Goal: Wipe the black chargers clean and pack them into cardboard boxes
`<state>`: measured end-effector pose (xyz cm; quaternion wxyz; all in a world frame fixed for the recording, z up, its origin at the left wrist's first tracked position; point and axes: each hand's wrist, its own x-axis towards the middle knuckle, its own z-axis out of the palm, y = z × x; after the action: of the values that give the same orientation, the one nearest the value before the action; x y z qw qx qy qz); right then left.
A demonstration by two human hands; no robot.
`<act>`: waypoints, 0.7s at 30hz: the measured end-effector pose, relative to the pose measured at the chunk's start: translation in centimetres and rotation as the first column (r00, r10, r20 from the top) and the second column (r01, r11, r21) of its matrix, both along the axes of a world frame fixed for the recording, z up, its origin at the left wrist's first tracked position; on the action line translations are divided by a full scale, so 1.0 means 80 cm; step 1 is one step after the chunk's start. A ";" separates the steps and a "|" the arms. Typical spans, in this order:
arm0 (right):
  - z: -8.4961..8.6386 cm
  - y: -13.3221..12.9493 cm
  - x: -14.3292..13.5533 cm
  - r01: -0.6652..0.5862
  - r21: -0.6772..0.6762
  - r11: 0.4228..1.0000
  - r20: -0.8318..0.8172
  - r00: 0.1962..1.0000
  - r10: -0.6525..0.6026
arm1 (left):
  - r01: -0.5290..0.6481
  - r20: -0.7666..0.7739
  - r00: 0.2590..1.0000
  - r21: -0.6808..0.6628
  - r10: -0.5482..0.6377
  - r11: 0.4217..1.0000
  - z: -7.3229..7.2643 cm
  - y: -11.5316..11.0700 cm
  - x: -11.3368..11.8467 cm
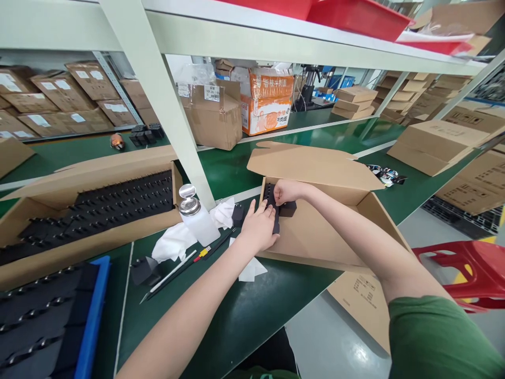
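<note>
An open cardboard box [323,237] lies on the green bench, with a row of black parts [275,223] along its left end. My left hand [258,226] rests on that row, its fingers spread over the parts. My right hand [287,192] is curled at the far end of the row, beside another black block [288,209] inside the box. Whatever its fingers may hold is hidden.
On the left are a long box [90,231] filled with black parts and a blue tray [92,321]. A pump bottle [199,221], white wipes [173,242] and thin tools [173,273] lie nearer. A shelf post [158,95] rises behind; a red stool [469,268] stands right.
</note>
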<state>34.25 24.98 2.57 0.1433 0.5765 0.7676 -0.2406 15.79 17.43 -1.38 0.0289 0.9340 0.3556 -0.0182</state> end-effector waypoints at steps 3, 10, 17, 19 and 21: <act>0.004 -0.001 -0.001 0.007 -0.014 1.000 0.013 1.000 -0.006 | 0.000 -0.003 1.000 -0.001 0.000 1.000 0.001 -0.001 0.000; 0.005 -0.001 0.000 0.009 -0.055 0.998 -0.010 1.000 -0.010 | 0.000 -0.004 1.000 -0.002 0.000 1.000 0.001 -0.001 0.000; 0.005 -0.001 0.003 0.042 -0.051 0.998 -0.054 0.998 -0.045 | -0.007 0.004 1.000 -0.001 0.007 1.000 0.001 -0.001 0.000; 0.005 -0.002 0.003 0.047 -0.053 0.997 -0.060 0.997 -0.050 | -0.006 0.008 1.000 -0.001 0.006 1.000 0.001 -0.001 0.000; 0.005 -0.002 0.003 0.050 -0.059 0.997 -0.057 0.997 -0.053 | -0.004 0.011 1.000 0.000 0.004 1.000 0.002 -0.001 0.000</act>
<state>34.49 24.84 2.97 0.1310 0.5845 0.7491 -0.2828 15.81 17.34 -1.25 0.0308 0.9333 0.3575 -0.0131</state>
